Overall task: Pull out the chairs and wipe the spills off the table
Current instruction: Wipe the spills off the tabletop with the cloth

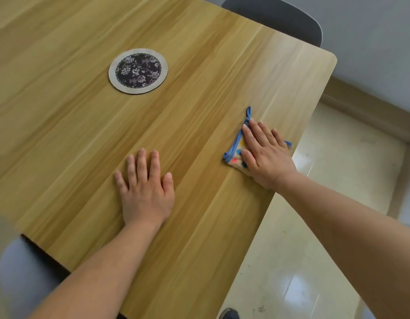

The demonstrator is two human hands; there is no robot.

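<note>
Head view: both hands flat, R hand [266, 155] pressing cloth [236, 155], coaster [138, 70] far L

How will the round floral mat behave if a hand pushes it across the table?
The round mat lies flat and thin on the smooth wooden table, so it would probably slide rather than tip or roll. It looks light, and perhaps slightly flexible when lifted.

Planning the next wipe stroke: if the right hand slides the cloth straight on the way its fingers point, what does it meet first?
Nothing, seemingly: beyond the right hand and cloth lies bare table; the round floral coaster probably sits left of that line.
</note>
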